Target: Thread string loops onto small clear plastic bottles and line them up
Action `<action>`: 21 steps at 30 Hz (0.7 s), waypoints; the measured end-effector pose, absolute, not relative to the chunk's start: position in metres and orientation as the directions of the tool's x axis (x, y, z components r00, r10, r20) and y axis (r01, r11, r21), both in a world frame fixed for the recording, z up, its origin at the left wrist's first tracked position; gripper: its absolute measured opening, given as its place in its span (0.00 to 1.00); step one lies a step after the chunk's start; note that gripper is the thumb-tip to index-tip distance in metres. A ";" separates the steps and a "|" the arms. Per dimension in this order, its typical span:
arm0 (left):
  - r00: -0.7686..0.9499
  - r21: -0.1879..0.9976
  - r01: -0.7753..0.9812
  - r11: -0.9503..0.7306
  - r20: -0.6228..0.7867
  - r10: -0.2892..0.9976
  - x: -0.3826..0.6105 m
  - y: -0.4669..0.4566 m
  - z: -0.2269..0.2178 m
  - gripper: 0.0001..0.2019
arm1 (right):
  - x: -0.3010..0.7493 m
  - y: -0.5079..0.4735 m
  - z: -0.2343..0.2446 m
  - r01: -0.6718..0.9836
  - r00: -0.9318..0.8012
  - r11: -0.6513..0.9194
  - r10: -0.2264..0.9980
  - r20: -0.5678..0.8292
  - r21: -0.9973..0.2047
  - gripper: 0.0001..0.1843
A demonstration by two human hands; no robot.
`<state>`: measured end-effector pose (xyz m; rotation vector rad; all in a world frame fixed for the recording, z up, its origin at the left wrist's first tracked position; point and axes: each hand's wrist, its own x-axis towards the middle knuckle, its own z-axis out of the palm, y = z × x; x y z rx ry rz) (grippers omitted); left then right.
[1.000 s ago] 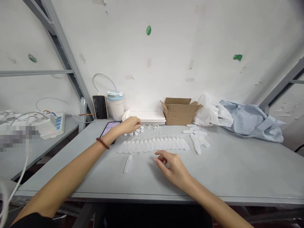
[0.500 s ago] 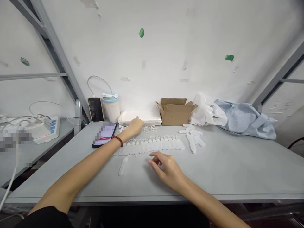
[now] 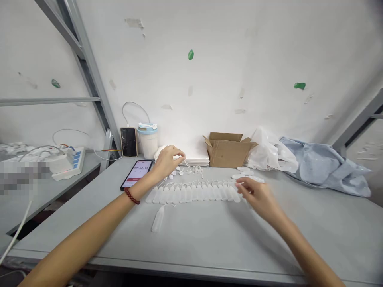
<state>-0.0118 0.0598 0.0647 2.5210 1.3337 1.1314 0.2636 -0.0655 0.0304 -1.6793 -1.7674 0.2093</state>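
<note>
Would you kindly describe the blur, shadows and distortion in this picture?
In the head view, the right hand looks blurred, the left hand crisper; in the head view, a soft shadow lies on the table below the right hand; in the head view, the metal post leans, perhaps partly wide-lens distortion.

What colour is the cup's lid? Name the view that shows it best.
The lid is light blue, seen best in the head view.
</note>
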 end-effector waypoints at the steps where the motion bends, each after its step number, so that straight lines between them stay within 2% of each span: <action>1: 0.343 0.382 0.683 -0.622 0.584 0.736 -0.013 0.058 0.062 0.08 | 0.276 -0.062 0.031 0.852 0.085 0.104 0.939 0.332 -0.513 0.13; 5: 0.322 0.357 0.703 -0.616 0.613 0.722 -0.014 0.058 0.047 0.08 | 0.304 -0.053 0.021 0.895 0.192 -0.043 0.935 0.298 -0.443 0.14; 7: 0.346 0.299 0.723 -0.623 0.623 0.701 -0.014 0.059 0.040 0.08 | 0.308 -0.051 0.014 0.895 0.221 -0.070 0.928 0.301 -0.440 0.15; 12: 0.553 -0.071 0.739 -0.670 0.632 0.543 -0.017 0.057 0.034 0.11 | 0.313 -0.050 0.011 0.858 0.275 -0.128 0.933 0.233 -0.498 0.18; 15: 0.613 -0.185 0.726 -0.662 0.612 0.500 -0.020 0.058 0.033 0.12 | 0.315 -0.050 0.011 0.843 0.298 -0.183 0.942 0.156 -0.506 0.18; 18: 0.592 -0.163 0.725 -0.669 0.644 0.485 -0.023 0.060 0.030 0.11 | 0.316 -0.051 0.009 0.855 0.278 -0.200 0.956 0.098 -0.478 0.16; 21: 0.448 0.016 0.743 -0.669 0.730 0.516 -0.025 0.060 0.030 0.09 | 0.317 -0.050 0.007 0.876 0.289 -0.226 0.953 0.089 -0.426 0.16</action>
